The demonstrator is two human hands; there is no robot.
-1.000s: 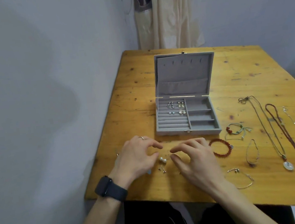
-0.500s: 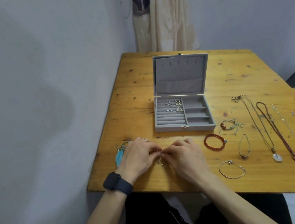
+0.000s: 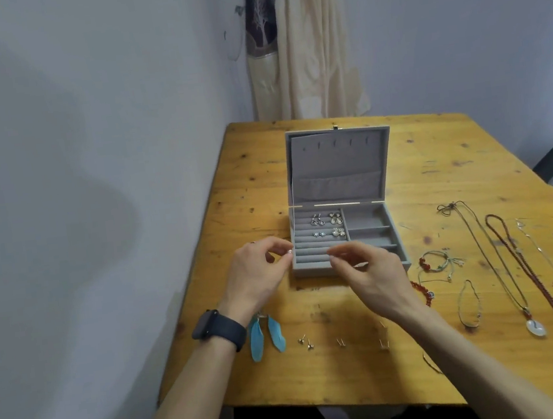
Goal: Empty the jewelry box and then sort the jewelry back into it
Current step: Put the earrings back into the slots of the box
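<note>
Head view: the grey jewelry box (image 3: 343, 236) stands open on the wooden surface (image 3: 435, 163), near the centre of the frame, its lid upright at the far side. In its left section of ring rolls sit 4 pairs of earrings (image 3: 327, 225), in the upper rows; the divided compartments on the right half look bare.

The left hand (image 3: 258, 276) hovers at about 9 o'clock from the box's front left corner. Its grip is thumb and forefinger pressed together on a small pearl earring (image 3: 289, 252), held just beside the box's left wall. A dark smartwatch (image 3: 218, 329) wraps that wrist.

The right hand (image 3: 375, 274) hangs over the box's front edge, covering part of it. Its thumb and forefinger are pinched together at the tips (image 3: 333, 253); whether anything small sits between them I cannot tell.

At 6 o'clock from the box, near the front edge of the surface, lie 2 blue feather earrings (image 3: 265, 338), partly behind the left wrist, and to their right a scatter of small stud earrings (image 3: 305, 342).

At 3 to 4 o'clock from the box lie several bracelets (image 3: 441, 261), a red bead bracelet (image 3: 422, 292) partly hidden by the right wrist, and a thin bracelet (image 3: 469, 304). Farther right, 4 long necklaces (image 3: 530, 270) lie stretched side by side, apart from one another.
</note>
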